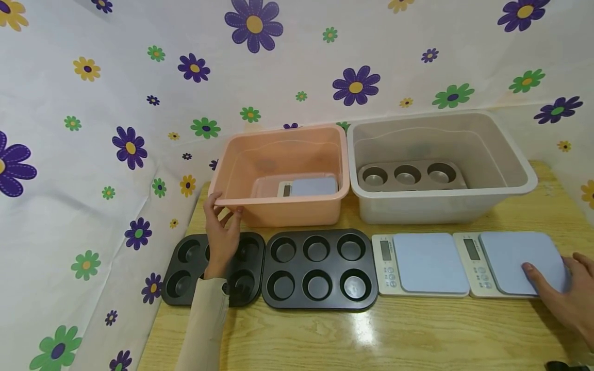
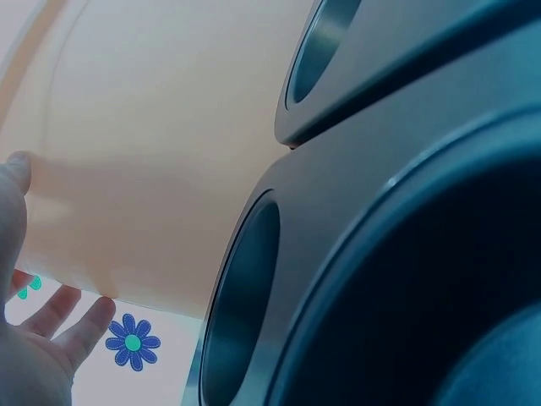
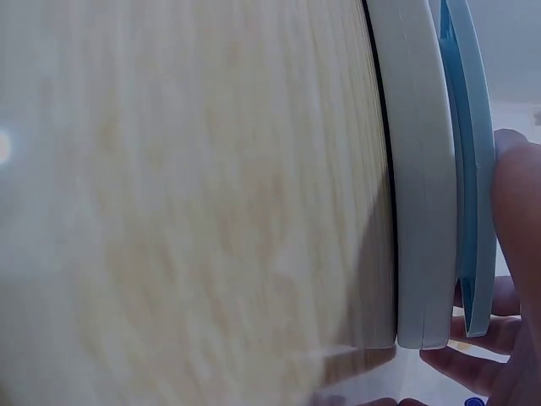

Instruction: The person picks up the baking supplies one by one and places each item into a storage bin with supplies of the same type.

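Note:
My left hand (image 1: pixel 223 237) holds the front left corner of a peach plastic bin (image 1: pixel 292 214), thumb on its front wall and fingers at the rim. The left wrist view shows that hand (image 2: pixel 38 347) beside the bin's wall (image 2: pixel 152 152). Under the left forearm lies a dark muffin tin (image 1: pixel 178 275), partly hidden. At the far right my right hand (image 1: pixel 568 299) grips the right edge of a white kitchen scale (image 1: pixel 524 263). Its thumb rests on the pale blue plate, and its fingers (image 3: pixel 465 368) reach around the far edge in the right wrist view.
A second dark muffin tin (image 1: pixel 333 270) and another kitchen scale (image 1: pixel 427 263) lie in the row between the hands. Inside the peach bin is a scale (image 1: pixel 313 186). A cream bin (image 1: pixel 417 208) beside it holds a muffin tin (image 1: pixel 408 175). A flowered cloth (image 1: pixel 297 62) hangs behind.

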The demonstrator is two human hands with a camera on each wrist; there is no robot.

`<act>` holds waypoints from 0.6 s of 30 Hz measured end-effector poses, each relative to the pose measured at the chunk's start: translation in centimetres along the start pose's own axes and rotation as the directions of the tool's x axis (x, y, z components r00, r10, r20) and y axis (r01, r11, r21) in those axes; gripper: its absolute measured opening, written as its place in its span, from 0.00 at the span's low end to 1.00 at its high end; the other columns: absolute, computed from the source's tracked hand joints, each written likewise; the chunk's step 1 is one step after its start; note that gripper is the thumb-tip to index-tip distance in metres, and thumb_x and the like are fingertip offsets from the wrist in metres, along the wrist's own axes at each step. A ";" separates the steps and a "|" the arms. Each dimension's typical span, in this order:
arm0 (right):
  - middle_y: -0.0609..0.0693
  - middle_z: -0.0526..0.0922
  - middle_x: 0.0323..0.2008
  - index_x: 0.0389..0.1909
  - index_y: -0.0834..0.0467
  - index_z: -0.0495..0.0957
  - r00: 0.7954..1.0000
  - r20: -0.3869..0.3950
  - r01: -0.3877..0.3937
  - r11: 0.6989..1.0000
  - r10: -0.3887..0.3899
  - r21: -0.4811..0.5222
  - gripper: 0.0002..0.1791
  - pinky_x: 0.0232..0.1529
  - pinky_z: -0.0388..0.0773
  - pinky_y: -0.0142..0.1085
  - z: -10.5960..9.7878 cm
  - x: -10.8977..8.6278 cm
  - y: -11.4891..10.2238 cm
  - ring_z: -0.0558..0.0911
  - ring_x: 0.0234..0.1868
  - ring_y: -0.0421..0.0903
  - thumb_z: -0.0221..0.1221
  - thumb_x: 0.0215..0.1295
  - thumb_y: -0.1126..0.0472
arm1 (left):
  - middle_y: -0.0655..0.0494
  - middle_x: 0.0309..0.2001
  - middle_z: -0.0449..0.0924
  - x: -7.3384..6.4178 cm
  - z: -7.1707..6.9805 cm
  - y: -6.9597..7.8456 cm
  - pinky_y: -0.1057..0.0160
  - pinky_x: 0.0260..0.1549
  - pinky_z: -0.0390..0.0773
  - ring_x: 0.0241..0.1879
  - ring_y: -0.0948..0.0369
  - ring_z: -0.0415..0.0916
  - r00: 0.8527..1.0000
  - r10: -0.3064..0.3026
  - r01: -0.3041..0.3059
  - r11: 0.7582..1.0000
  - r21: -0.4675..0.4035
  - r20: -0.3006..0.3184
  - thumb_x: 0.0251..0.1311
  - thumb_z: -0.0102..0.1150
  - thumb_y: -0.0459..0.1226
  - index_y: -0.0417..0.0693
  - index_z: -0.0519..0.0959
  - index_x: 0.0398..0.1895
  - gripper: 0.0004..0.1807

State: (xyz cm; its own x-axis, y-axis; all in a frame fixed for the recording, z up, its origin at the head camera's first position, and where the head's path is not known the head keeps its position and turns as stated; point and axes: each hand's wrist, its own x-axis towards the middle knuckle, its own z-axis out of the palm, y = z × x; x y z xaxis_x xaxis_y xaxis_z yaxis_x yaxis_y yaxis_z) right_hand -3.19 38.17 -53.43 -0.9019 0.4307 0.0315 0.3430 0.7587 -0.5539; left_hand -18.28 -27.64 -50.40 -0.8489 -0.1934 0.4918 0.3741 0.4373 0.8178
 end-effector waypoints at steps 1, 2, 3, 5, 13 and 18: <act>0.78 0.44 0.84 0.78 0.82 0.53 1.000 0.002 -0.008 1.000 0.008 -0.003 0.52 0.87 0.46 0.70 0.0 0.0 0.0 0.45 0.87 0.76 0.46 0.83 0.36 | 0.40 0.79 0.63 0.0 0.0 0.0 0.29 0.69 0.78 0.73 0.37 0.73 1.000 -0.001 0.001 1.000 -0.002 0.000 0.74 0.66 0.31 0.44 0.62 0.78 0.34; 0.78 0.43 0.85 0.78 0.82 0.52 1.000 0.005 -0.017 1.000 0.017 -0.003 0.51 0.87 0.46 0.69 0.1 0.0 0.0 0.45 0.87 0.76 0.46 0.84 0.37 | 0.40 0.79 0.63 0.0 0.0 0.0 0.29 0.69 0.78 0.73 0.37 0.73 1.000 -0.002 0.002 1.000 -0.004 0.001 0.74 0.66 0.31 0.44 0.62 0.78 0.34; 0.78 0.43 0.85 0.78 0.82 0.51 1.000 0.008 -0.022 1.000 0.022 0.000 0.51 0.87 0.46 0.70 0.1 0.0 0.0 0.45 0.87 0.76 0.46 0.84 0.37 | 0.40 0.79 0.63 0.0 0.0 0.0 0.29 0.69 0.78 0.73 0.37 0.73 1.000 -0.002 0.002 1.000 -0.005 0.002 0.74 0.66 0.30 0.44 0.62 0.78 0.34; 0.78 0.42 0.85 0.79 0.82 0.49 0.999 0.017 -0.047 0.999 0.046 0.013 0.51 0.86 0.47 0.70 0.2 0.1 0.0 0.46 0.86 0.77 0.47 0.84 0.38 | 0.40 0.79 0.63 -0.1 0.0 0.0 0.29 0.69 0.78 0.73 0.37 0.73 1.000 -0.003 0.003 1.000 -0.008 0.003 0.74 0.66 0.30 0.44 0.62 0.78 0.35; 0.78 0.40 0.85 0.80 0.80 0.48 0.989 0.035 -0.149 0.983 0.147 0.105 0.53 0.88 0.43 0.69 0.0 0.3 -0.4 0.42 0.87 0.77 0.52 0.81 0.38 | 0.40 0.78 0.63 -0.1 0.1 0.0 0.29 0.69 0.79 0.73 0.37 0.73 1.000 -0.004 0.004 1.000 -0.007 0.002 0.74 0.66 0.30 0.45 0.62 0.78 0.34; 0.77 0.36 0.86 0.79 0.79 0.49 0.987 0.022 -0.163 0.978 0.162 0.126 0.55 0.89 0.37 0.68 -0.5 0.2 -0.7 0.37 0.88 0.76 0.52 0.80 0.34 | 0.41 0.78 0.62 0.0 0.2 0.1 0.30 0.69 0.78 0.73 0.38 0.73 1.000 -0.008 0.008 1.000 0.002 0.006 0.75 0.66 0.32 0.46 0.62 0.78 0.34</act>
State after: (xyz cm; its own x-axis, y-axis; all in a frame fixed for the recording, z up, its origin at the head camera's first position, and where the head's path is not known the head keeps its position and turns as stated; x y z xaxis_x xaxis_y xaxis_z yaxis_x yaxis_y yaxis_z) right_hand -3.51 37.97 -52.65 -0.8401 0.5369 -0.0771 0.4498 0.6102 -0.6522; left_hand -18.37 -27.43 -50.40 -0.8542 -0.1913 0.4835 0.3667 0.4376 0.8210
